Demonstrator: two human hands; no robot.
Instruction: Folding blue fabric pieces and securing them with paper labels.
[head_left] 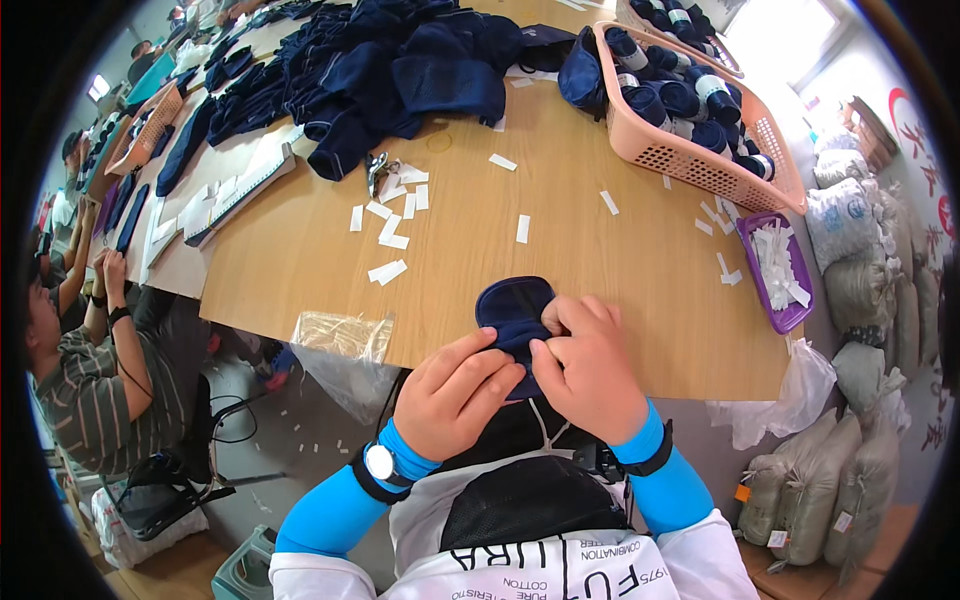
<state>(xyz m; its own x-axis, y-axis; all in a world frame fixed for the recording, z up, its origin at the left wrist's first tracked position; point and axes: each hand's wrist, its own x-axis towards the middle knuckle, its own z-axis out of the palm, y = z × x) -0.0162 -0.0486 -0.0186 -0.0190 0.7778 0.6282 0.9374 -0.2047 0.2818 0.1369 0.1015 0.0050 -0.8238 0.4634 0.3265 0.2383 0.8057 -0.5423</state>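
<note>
A navy cloth piece (514,300) with a rounded far end lies at the table's near edge, partly folded and partly covered by my fingers. My left hand (452,388) grips its left side, fingertips pressed on the fabric. On the right side, my right hand (590,362) is closed on the cloth, with its fingers curled and thumb pressed against it. The two hands almost meet over the fold. Its exact kind does not show.
A heap of navy fabric (400,75) covers the far table (560,240). Rolled navy bundles with white bands fill a pink basket (690,165) at far right. Paper slips (390,230), a purple tray (808,315) of slips and a plastic bag (350,375) lie around. Co-workers sit at left.
</note>
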